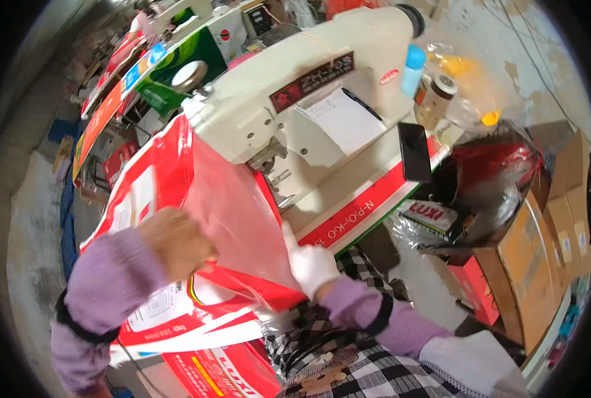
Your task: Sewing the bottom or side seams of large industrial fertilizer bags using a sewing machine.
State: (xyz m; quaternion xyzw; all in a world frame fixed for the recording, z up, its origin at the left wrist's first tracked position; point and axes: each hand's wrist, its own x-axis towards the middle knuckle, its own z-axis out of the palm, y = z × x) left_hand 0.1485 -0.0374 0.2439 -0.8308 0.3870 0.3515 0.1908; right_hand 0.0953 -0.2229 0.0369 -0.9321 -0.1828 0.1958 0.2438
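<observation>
Head view shows us our bare left hand blurred over the red-and-white plastic sack, its fingers curled inward; we cannot tell whether they clench the film. Our white-gloved right hand touches the sack's right edge with its fingers pointing up along it, though we cannot tell whether they pinch. The sack spreads between both sets of fingers and reaches up beside the presser foot of the cream sewing machine.

We judge the glove's closeness to the presser foot the main hazard: if the machine ran while our right fingers slid up that edge, loose knit could catch. Uneven tugging by our hands could skew the slack film or pucker it. The black smartphone, up and right of the gloved fingers near the table's edge, might be knocked off if the sack were swept that way.

Farther out beyond the phone stand a light-blue bottle with a blue cap and a lidded jar; we cannot make out what either holds. Well to the right of the gloved fingers, crumpled clear plastic lies at the top of the brown cardboard carton, hiding what is deeper. Whether the sack between our fingers holds anything, we cannot tell.
</observation>
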